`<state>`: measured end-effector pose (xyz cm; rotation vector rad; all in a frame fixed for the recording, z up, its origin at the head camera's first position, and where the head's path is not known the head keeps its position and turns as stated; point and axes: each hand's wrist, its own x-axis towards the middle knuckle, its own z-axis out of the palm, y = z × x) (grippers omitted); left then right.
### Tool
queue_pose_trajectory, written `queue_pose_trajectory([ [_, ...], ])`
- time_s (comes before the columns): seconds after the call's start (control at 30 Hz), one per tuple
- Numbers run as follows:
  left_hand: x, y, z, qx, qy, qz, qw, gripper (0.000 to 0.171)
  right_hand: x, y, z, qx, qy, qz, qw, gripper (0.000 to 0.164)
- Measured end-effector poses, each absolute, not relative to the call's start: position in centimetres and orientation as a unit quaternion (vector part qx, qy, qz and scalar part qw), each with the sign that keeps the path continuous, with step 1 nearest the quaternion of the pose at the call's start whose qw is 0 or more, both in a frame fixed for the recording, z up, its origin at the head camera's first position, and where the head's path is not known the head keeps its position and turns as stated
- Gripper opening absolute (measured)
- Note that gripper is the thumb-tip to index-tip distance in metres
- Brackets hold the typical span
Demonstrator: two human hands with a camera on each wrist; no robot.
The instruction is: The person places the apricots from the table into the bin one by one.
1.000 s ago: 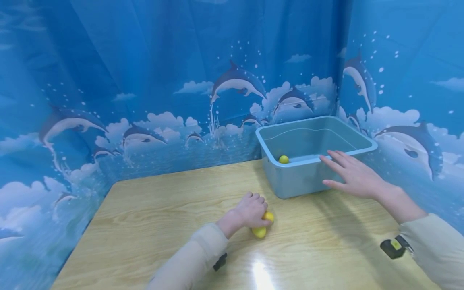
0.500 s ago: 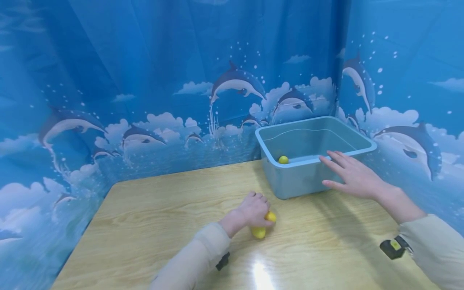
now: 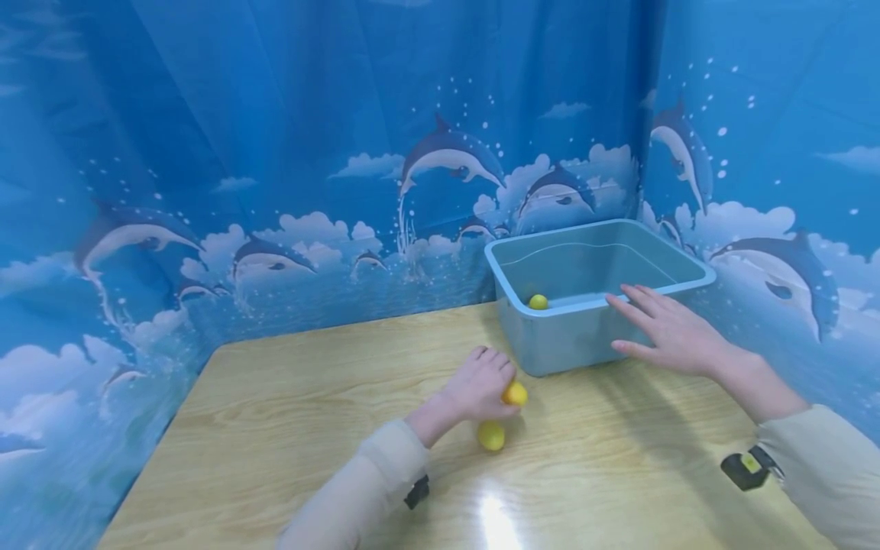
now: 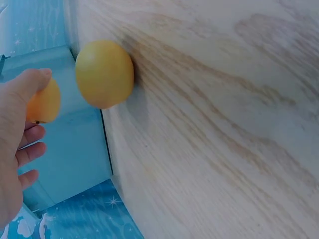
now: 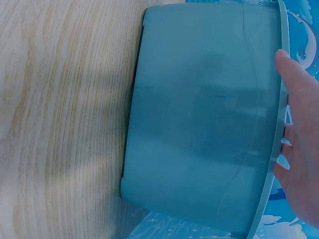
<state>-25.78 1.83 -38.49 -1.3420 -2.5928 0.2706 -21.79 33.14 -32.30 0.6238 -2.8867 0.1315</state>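
Observation:
My left hand (image 3: 479,388) grips a small orange-yellow fruit (image 3: 515,394), held over the table between thumb and fingers. A dark stem spot shows on that fruit in the left wrist view. Just below the hand, a yellow oval fruit (image 4: 104,73) lies on the table, apart from the fingers. My right hand (image 3: 670,332), fingers straight and spread, is at the near rim of a blue-grey plastic bin (image 3: 571,336). In the right wrist view its thumb and fingertips are right at that rim. Inside the bin, near its left corner, another yellow fruit (image 3: 538,302) shows.
The bin stands at the back right of the wooden table (image 3: 309,397), close to the blue dolphin-print curtain (image 3: 309,153). That curtain hangs along the back and both sides. Black devices are strapped at both wrists.
My left hand has risen and moved slightly away from me with the orange-yellow fruit, leaving the yellow oval fruit on the table. The right hand has stayed at the bin's rim.

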Motion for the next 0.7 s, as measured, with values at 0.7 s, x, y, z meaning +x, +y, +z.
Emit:
queue_pose_trajectory([
  [0.7,-27.0,0.1,-35.9,-0.471,-0.848,-0.005,0.241,0.039,-21.8,33.2,-32.2,0.208,-0.973,0.043,0.087,0.076],
])
